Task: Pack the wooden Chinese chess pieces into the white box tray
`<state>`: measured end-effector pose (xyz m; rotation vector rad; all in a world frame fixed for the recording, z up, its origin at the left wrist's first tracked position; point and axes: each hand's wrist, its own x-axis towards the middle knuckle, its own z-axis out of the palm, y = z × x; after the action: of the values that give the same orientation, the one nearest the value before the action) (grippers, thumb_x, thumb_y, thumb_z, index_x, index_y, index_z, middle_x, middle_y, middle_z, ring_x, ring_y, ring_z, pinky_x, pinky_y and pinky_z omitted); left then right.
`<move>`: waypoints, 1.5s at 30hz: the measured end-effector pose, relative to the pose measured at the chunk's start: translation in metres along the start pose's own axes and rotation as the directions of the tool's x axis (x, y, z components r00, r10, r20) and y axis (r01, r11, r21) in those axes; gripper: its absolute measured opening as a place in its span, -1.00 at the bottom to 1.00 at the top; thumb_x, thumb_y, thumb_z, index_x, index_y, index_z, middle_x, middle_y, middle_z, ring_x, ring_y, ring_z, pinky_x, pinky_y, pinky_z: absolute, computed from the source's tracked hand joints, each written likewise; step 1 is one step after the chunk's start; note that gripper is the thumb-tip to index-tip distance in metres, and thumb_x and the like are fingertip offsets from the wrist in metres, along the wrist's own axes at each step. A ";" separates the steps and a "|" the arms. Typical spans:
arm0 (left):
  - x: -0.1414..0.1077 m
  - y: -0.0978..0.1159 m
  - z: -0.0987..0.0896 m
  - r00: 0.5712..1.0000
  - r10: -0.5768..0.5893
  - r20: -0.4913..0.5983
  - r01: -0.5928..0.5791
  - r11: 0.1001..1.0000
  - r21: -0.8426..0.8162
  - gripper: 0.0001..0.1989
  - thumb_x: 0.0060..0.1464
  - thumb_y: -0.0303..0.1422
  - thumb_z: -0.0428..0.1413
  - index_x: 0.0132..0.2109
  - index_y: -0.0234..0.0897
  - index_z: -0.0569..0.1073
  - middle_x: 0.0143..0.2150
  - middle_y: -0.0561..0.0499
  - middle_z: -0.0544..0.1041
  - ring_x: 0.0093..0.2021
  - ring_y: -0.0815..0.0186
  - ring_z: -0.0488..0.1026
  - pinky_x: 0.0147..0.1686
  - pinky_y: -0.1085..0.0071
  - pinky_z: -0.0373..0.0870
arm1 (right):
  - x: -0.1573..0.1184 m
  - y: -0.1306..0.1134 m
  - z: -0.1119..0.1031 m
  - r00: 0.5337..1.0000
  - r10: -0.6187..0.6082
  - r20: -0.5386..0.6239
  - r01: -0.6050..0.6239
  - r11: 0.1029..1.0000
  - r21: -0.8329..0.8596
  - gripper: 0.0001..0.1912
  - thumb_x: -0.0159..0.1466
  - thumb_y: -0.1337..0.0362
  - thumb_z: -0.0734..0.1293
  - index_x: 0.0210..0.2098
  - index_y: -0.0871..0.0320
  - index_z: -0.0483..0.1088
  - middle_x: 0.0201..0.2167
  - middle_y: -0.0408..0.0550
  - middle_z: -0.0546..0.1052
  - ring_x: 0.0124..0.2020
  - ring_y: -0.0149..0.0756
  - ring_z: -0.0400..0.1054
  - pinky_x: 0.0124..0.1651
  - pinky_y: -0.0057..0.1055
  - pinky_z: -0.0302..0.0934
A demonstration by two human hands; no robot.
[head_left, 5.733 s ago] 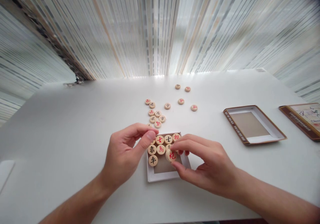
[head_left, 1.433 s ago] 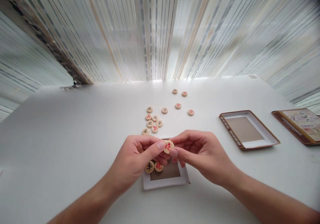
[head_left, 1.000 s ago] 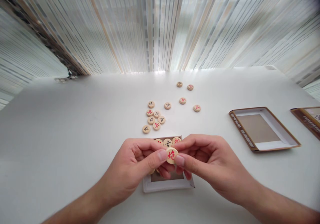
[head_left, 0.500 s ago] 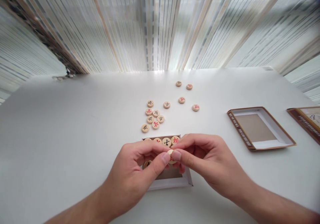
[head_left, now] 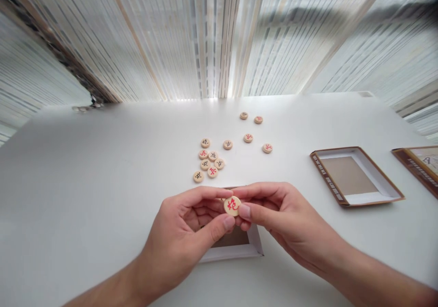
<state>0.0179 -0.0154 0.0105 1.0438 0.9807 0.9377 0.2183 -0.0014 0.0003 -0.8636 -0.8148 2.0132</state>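
Note:
Between the fingertips of both hands is a round wooden Chinese chess piece [head_left: 232, 205] with a red character, its face turned up toward me. My left hand [head_left: 195, 227] grips it from the left, thumb below and index finger above. From the right, my right hand [head_left: 277, 211] pinches its edge with thumb and fingers. Directly beneath the hands lies a shallow cardboard box [head_left: 236, 253] with a white rim and brown bottom. The hands hide most of its far part.
Beyond the box several chess pieces [head_left: 212, 172] lie clustered on the white table [head_left: 102, 197]. A few more, such as a red-marked piece [head_left: 267, 148], are scattered farther right. At the right lie a shallow box half [head_left: 351, 174] and a brown printed box part [head_left: 419, 165]. Striped string curtains [head_left: 219, 33] hang behind.
The chess piece has been turned between my fingers, so its red character now shows fully. My fingers have shifted around its edge and hide the pieces at the box's far side.

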 end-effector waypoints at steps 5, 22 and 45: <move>-0.003 -0.001 0.003 1.000 0.021 0.005 -0.021 0.999 -0.038 -0.76 0.21 -0.48 0.39 0.02 -0.26 0.73 -0.20 -0.07 0.80 -0.23 0.22 0.77 -0.17 0.46 0.75 | 0.000 0.001 -0.001 1.000 0.024 -0.019 -0.024 1.000 -0.016 -0.66 0.18 0.34 0.69 -0.05 0.06 0.74 -0.30 -0.04 0.75 -0.34 -0.40 0.60 -0.23 -0.55 0.53; -0.006 -0.006 0.001 0.960 0.257 0.113 -0.278 0.926 0.257 -0.78 0.21 -0.60 0.34 -0.09 -0.19 0.69 -0.19 0.06 0.80 -0.23 0.37 0.76 -0.13 0.61 0.68 | -0.004 -0.002 0.006 0.993 0.077 -0.087 -0.082 0.995 -0.053 -0.66 -0.06 0.41 0.77 -0.45 0.23 0.58 -0.59 -0.17 0.60 -0.57 -0.51 0.40 -0.50 -0.66 0.30; -0.006 -0.009 -0.004 0.914 0.384 0.130 -0.404 0.833 0.377 -0.67 0.18 -0.64 0.33 -0.01 -0.14 0.66 -0.17 0.10 0.77 -0.20 0.39 0.72 -0.12 0.58 0.63 | -0.002 -0.002 0.008 0.994 0.094 -0.052 -0.097 0.994 -0.049 -0.61 -0.04 0.33 0.77 -0.42 0.23 0.53 -0.57 -0.16 0.61 -0.58 -0.49 0.40 -0.51 -0.64 0.33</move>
<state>0.0139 -0.0221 0.0026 1.6554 0.9531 1.0642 0.2138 -0.0040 0.0067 -0.9954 -0.8146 2.0527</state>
